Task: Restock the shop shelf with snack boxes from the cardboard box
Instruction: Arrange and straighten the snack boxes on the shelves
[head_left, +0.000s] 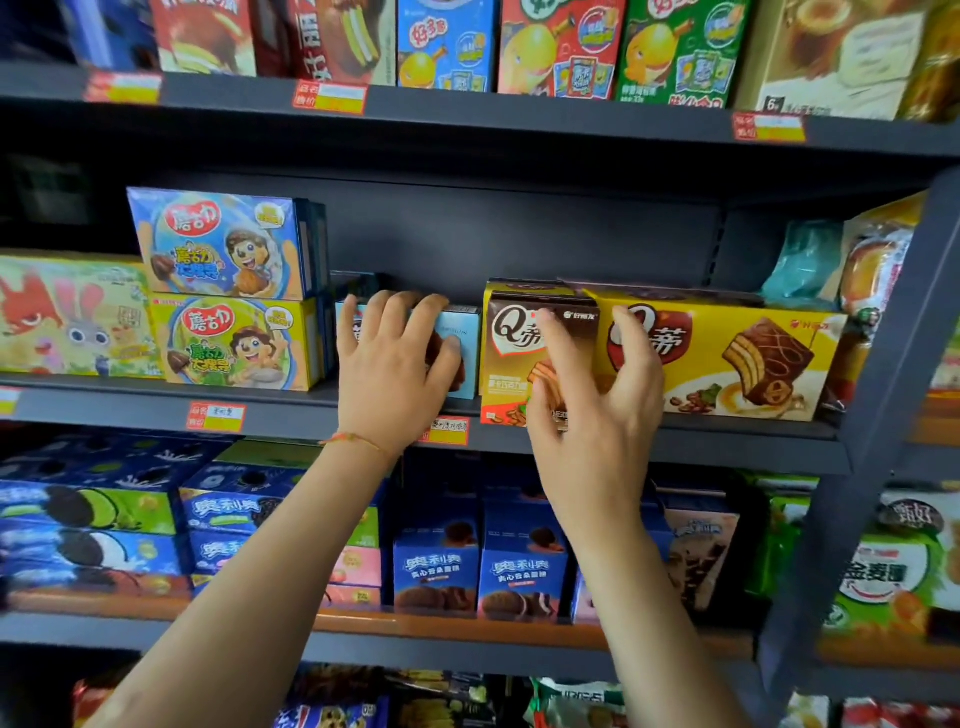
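On the middle shelf (675, 441) a light blue snack box (465, 332) stands in the gap between the stocked rows. My left hand (389, 364) grips it, fingers curled over its top edge and thumb on its front. To its right stands a brown Q-cake box (511, 358), end-on, beside a wide yellow Q-cake box (737, 364). My right hand (592, 395) lies spread against the fronts of these two boxes, index finger on the brown one, the other fingers on the yellow one. The cardboard box is out of view.
Two stacked mushroom-biscuit boxes (234, 291) stand left of the blue box. Dark open space rises above the blue and Q-cake boxes. Bagged cakes (872, 270) fill the right end by the grey upright post (893, 395). Full shelves of boxes run above and below.
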